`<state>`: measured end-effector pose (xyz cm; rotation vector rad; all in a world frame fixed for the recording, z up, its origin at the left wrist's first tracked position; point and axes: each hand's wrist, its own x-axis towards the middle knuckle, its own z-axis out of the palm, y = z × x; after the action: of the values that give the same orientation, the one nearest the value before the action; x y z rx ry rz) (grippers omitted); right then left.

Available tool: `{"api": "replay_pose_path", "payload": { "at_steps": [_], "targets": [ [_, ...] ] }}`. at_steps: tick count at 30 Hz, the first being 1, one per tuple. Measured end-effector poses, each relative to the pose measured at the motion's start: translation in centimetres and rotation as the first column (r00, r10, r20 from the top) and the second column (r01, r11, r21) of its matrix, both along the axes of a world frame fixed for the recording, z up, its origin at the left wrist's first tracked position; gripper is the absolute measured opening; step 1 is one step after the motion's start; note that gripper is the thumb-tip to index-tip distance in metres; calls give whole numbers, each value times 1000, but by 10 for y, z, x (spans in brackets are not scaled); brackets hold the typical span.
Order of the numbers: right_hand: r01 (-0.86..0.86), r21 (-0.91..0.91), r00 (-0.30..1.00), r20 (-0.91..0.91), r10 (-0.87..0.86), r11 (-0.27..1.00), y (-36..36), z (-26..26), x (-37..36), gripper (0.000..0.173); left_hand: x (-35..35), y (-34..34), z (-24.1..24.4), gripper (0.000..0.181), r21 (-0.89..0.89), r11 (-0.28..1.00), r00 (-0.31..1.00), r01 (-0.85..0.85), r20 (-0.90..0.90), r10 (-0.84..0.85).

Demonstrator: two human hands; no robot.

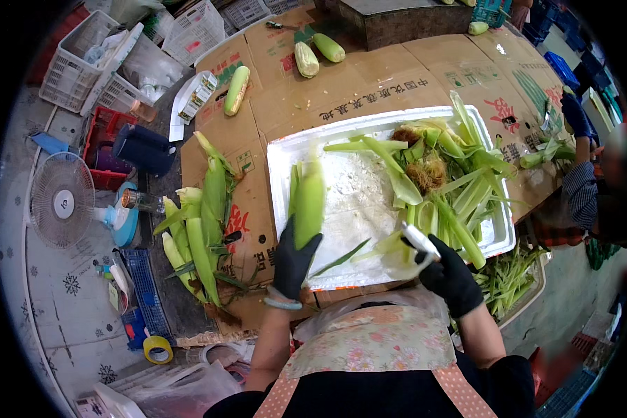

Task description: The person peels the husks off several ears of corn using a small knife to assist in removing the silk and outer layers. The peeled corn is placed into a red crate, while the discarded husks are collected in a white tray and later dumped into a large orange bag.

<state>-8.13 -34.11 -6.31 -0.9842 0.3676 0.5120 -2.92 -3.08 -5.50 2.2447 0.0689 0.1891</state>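
Black gloves cover both hands. My left hand (294, 264) grips the lower end of a green corn cob in its husk (310, 201), held upright over the left part of a white foam tray (366, 279). My right hand (444, 271) holds a tool with a white handle (421, 241), perhaps a peeler or knife; its working end is blurred, with a pale husk strip beside it. Stripped corn husks and brown silk (427, 175) are heaped in the tray's right part. A narrow green leaf (345, 257) lies between my hands. Unhusked corn ears (209, 209) are piled left of the tray.
Trimmed cobs (236, 91) lie beyond the tray on the cardboard-covered table (366, 78), near a dark block (413, 21). A fan (64, 201) and blue jug (145, 149) stand left. A co-worker's gloved hand (576, 112) is at right, above a container of green trimmings (507, 282).
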Motion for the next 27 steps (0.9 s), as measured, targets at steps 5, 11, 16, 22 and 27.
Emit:
{"api": "replay_pose_path", "payload": {
  "at_steps": [5, 11, 16, 22, 27],
  "targets": [
    [93, 737, 966, -229, 118, 669, 0, 25, 57, 38, 67, 14, 62, 46, -672, 738, 988, -56, 72, 140],
    [-262, -755, 655, 318, 685, 601, -7, 15, 57, 34, 47, 7, 63, 44, -653, -732, 981, 194, 132, 142],
    [-226, -685, 918, 89, 387, 693, 10, 8, 74, 37, -11, -12, 23, 38, -851, -524, 994, 34, 82, -68],
    [-201, -820, 868, 105, 485, 536, -16, 17, 73, 26, -3, -59, 17, 66, 351, 933, 989, 74, 96, -115],
    [-109, -754, 929, 154, 336, 648, -37, 54, 57, 29, 45, -33, -14, 69, 349, 932, 995, -95, 13, 97]
  ]
}}
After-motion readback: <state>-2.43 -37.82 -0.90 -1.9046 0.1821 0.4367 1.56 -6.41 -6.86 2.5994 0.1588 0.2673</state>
